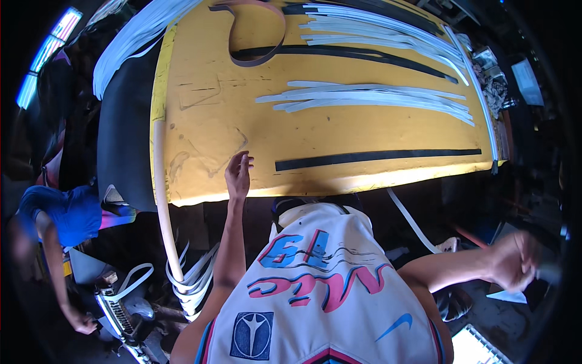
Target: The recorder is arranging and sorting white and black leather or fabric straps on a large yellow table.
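My left hand (238, 173) rests near the front edge of the yellow-topped table (206, 139). Its fingers are loosely bent and nothing shows in them. To its right lies a black strip (376, 159), flat along the near side of the table. Out past the table's right end, low down, my right hand (514, 262) is closed and smeared by motion. A blurred greyish shape (548, 273) shows beside its fingers; what it is I cannot make out.
White strips (370, 97) lie mid-table, with more white strips (370, 30) and black strips (376, 56) farther back. A brown curled band (284, 36) sits at the far edge. A person in blue (66, 209) is at the left. A pale pole (162, 182) runs along the table's left side.
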The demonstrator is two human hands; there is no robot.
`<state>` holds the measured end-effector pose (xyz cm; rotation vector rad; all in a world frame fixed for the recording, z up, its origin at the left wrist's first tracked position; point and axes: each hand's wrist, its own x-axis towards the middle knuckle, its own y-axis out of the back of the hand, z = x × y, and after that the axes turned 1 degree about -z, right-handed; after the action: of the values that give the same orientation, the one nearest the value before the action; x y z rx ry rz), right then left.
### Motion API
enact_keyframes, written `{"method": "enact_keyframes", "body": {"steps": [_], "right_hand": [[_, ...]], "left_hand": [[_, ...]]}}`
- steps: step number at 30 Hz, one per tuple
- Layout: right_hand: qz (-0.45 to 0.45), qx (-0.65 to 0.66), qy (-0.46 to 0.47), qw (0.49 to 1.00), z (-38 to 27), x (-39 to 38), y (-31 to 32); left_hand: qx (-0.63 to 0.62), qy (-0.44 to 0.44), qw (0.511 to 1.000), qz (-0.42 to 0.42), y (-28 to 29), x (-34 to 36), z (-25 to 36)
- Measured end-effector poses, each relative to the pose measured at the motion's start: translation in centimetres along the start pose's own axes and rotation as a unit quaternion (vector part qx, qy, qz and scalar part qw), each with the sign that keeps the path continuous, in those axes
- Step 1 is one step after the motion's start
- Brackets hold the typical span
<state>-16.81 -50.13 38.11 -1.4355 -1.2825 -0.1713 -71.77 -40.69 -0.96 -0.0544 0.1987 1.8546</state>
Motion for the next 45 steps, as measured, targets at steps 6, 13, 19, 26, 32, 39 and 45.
{"method": "enact_keyframes", "body": {"steps": [6, 13, 19, 26, 32, 39, 45], "right_hand": [[-0.06, -0.266, -0.293, 0.916, 19.3, -10.5, 2.0], [-0.141, -0.305, -0.575, 0.746, 29.5, -20.6, 6.5], [-0.151, -0.297, -0.647, 0.686, 32.6, -22.4, 6.5], [-0.085, -0.26, -0.655, 0.704, 34.8, -25.1, 9.2], [-0.103, -0.302, -0.67, 0.67, 35.1, -26.9, 9.5], [-0.105, -0.32, -0.665, 0.667, 35.6, -27.8, 10.0], [-0.102, -0.319, -0.685, 0.648, 35.8, -27.7, 10.0]], "left_hand": [[0.036, -0.031, 0.999, 0.028, -0.5, 0.3, 0.5], [0.14, -0.07, 0.988, 0.004, -0.6, -0.1, -2.5], [0.179, -0.09, 0.98, 0.011, -0.5, -0.7, -3.5], [0.211, -0.141, 0.967, -0.001, -1.3, -1.2, -2.1], [0.31, -0.262, 0.913, -0.051, -2.1, -1.3, -1.6], [0.378, -0.233, 0.889, -0.112, -2.2, -1.3, -1.5], [0.395, -0.232, 0.882, -0.111, -2.4, -1.2, -1.4]]}}
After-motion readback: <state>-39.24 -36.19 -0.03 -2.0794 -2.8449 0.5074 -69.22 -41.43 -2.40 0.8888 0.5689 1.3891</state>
